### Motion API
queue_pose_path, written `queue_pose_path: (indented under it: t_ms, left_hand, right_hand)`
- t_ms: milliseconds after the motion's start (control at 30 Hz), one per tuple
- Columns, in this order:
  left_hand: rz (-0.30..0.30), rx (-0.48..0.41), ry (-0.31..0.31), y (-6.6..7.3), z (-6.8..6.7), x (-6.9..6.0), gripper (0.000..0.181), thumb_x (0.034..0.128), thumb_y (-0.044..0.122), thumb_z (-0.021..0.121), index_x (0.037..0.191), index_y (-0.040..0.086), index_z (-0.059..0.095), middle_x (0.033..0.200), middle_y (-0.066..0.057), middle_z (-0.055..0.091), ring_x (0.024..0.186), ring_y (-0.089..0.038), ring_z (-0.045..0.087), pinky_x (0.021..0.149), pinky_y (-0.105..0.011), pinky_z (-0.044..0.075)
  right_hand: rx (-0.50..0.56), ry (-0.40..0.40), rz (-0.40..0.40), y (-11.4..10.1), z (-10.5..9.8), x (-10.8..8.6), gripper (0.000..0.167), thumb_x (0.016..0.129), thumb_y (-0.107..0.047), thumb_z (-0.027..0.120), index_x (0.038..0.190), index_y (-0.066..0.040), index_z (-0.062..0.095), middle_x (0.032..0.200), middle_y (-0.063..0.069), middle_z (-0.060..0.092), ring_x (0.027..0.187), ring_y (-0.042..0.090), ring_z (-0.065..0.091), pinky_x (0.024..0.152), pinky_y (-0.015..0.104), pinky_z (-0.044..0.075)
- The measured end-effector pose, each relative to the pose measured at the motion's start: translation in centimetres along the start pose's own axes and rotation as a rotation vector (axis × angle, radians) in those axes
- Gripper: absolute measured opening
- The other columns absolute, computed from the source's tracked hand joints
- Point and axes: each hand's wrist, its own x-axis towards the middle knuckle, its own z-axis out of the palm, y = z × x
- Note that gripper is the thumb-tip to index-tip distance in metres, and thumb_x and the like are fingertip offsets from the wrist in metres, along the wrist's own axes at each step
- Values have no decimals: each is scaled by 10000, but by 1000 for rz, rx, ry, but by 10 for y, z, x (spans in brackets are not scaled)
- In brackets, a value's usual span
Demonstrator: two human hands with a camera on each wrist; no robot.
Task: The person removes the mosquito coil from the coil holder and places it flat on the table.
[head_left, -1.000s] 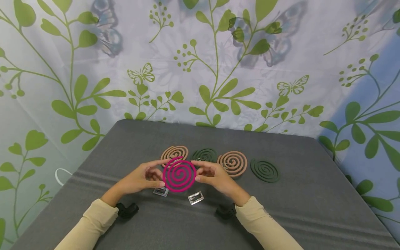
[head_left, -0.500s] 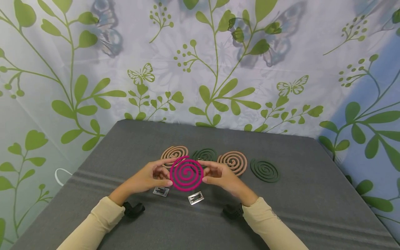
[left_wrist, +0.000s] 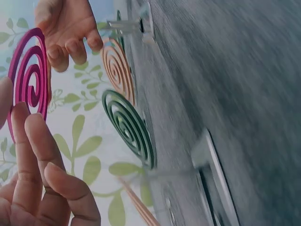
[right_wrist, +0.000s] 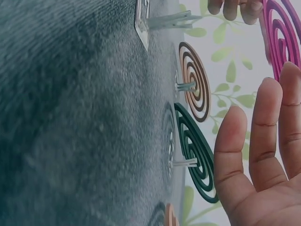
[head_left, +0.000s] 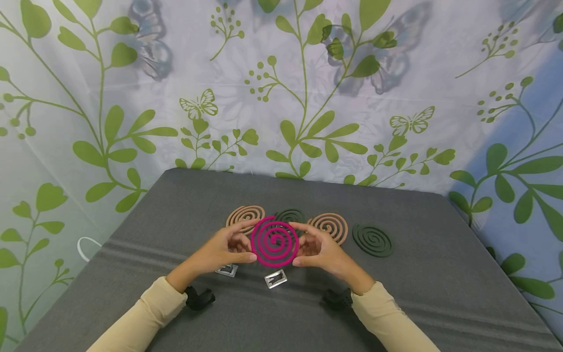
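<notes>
Magenta spiral coil point(head_left: 276, 240) is held up between both hands, clear of the table point(head_left: 418, 274), its flat face turned to the head camera. Left rim is gripped by the left hand point(head_left: 225, 250), right rim by the right hand point(head_left: 326, 254), index fingers placed high, thumbs low. Forearms are angled inward. A tan coil point(head_left: 331, 229) and a green coil point(head_left: 373, 240) are seen beyond.

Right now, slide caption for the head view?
Left hand and right hand hold a magenta spiral above a gray table.
</notes>
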Motion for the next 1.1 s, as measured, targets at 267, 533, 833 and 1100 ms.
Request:
queue_pose_path:
  t_ms: [267,533,833,1100]
  left_hand:
    - [-8,-22,4,4,14,9,829,966,19,810,1658,-31,355,936,-38,756,799,-106,680,670,-231,516]
    - [4,-38,7,7,27,18,799,969,12,805,1638,-52,372,936,-121,753,806,-117,697,691,-246,541]
    - [13,-4,26,8,39,28,794,955,-5,809,1630,-47,394,930,-102,764,795,-106,700,687,-243,540]
    - [-6,9,41,12,49,35,796,943,-11,815,1631,-31,414,950,-79,771,785,-94,691,701,-241,536]
  right_hand:
    - [-46,36,14,-5,-9,-10,867,899,3,869,1609,111,384,982,-16,718,877,127,722,793,272,606]
    - [-67,38,6,-7,-21,-19,857,910,12,855,1605,130,368,972,-12,699,860,131,710,790,277,606]
    - [-104,42,-1,-9,-33,-29,841,912,36,839,1606,119,372,964,-12,706,830,123,698,758,269,602]
    - [-92,30,-3,-15,-43,-34,775,925,29,828,1578,108,418,966,32,735,814,123,693,756,279,603]
